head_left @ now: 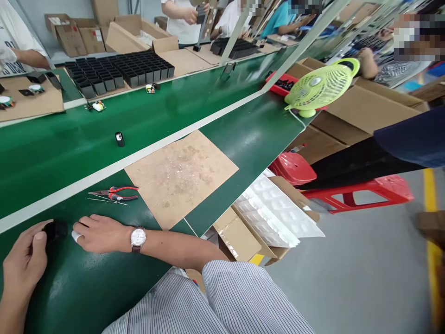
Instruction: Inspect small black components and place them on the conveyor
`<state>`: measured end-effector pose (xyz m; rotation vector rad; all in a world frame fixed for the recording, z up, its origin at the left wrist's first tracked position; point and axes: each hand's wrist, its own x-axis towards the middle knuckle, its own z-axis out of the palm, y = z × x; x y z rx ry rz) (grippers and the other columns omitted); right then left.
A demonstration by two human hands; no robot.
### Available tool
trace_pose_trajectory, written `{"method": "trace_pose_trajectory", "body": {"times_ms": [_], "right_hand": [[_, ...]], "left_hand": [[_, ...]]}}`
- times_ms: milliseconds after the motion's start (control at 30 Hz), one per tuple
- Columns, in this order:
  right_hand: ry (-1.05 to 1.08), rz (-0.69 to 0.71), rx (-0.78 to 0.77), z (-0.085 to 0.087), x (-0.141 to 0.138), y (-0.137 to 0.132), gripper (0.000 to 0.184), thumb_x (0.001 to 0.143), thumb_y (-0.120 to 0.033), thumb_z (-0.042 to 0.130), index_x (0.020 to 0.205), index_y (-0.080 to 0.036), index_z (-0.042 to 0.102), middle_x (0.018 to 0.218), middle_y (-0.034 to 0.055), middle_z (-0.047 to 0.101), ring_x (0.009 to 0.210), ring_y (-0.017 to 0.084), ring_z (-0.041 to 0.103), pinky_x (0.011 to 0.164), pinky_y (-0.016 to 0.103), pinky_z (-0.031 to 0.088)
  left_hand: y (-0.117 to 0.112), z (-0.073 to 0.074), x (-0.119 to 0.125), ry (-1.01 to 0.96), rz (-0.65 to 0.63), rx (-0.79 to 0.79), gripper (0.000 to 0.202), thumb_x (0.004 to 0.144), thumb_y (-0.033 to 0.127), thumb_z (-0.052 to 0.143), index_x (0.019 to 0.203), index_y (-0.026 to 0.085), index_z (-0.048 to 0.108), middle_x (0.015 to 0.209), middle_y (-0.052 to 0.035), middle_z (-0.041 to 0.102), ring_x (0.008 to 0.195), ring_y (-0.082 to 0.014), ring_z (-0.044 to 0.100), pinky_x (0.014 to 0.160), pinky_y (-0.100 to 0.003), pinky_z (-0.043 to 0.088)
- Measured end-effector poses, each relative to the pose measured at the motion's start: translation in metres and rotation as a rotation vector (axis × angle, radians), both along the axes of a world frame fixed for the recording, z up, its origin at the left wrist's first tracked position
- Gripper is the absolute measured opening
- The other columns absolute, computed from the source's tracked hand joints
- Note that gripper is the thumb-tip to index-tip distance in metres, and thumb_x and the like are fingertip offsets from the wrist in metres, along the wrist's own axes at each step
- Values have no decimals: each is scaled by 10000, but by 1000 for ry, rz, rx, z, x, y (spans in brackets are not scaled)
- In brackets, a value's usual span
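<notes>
My left hand (22,262) is at the lower left of the green bench (86,287). Its thumb and fingers are closed on a small black part (57,229) that rests on the bench. My right hand (100,234), with a wristwatch (138,238), lies just right of the part. Its fingers are curled together, and a white cot covers the fingertip nearest the part. I cannot tell whether that fingertip touches the part. Nothing shows inside the right hand.
Red-handled pliers (116,192) and thin wires lie behind my right hand, next to a brown cardboard sheet (181,176). A small black part (119,138) lies on the conveyor belt. Trays of black cases (118,72), a green fan (321,86), a box of white blister trays (278,208), red stools (347,195) and other workers surround the bench.
</notes>
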<state>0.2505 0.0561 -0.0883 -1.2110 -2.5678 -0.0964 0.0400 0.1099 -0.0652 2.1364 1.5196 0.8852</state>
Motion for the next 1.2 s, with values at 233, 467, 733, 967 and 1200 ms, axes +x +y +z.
{"method": "trace_pose_trajectory", "body": {"times_ms": [233, 467, 733, 967, 1200], "right_hand": [[61, 9, -38, -11, 4, 10, 228, 1063, -155, 451, 1086, -120, 675, 1301, 132, 599, 1162, 255, 507, 897, 350, 461], [283, 16, -162, -20, 0, 5, 231, 986, -116, 550, 1175, -132, 681, 1286, 168, 628, 1182, 287, 523, 972, 460, 506], [326, 94, 8, -37, 4, 8, 318, 1018, -175, 459, 1261, -104, 651, 1234, 193, 642, 1127, 328, 561, 924, 498, 525], [363, 143, 21, -41, 5, 10, 346, 1031, -244, 470, 1334, -149, 605, 1219, 182, 627, 1110, 337, 576, 916, 515, 527], [360, 143, -7, -38, 6, 10, 365, 1034, -259, 480, 1374, -176, 583, 1229, 174, 623, 1092, 338, 579, 911, 521, 529]], "left_hand": [[17, -15, -9, 62, -35, 48, 358, 997, 565, 502, 1159, 339, 728, 1245, 29, 748, 1170, -297, 711, 1100, -520, 545], [7, -17, -6, 10, -123, -19, 514, 1089, 510, 351, 1162, 152, 712, 1231, -154, 737, 1183, -261, 681, 1093, -451, 530], [1, -27, -13, -84, -248, 62, 421, 1109, 441, 400, 1236, 144, 670, 1216, -151, 721, 1177, -241, 648, 1082, -421, 515], [-1, -23, -16, -49, -311, -30, 420, 1116, 395, 369, 1266, 138, 665, 1256, -166, 696, 1223, -255, 626, 1119, -436, 477], [-1, -25, -16, -79, -316, 2, 388, 1113, 365, 408, 1246, 119, 676, 1224, -167, 704, 1196, -250, 641, 1107, -406, 481]]}}
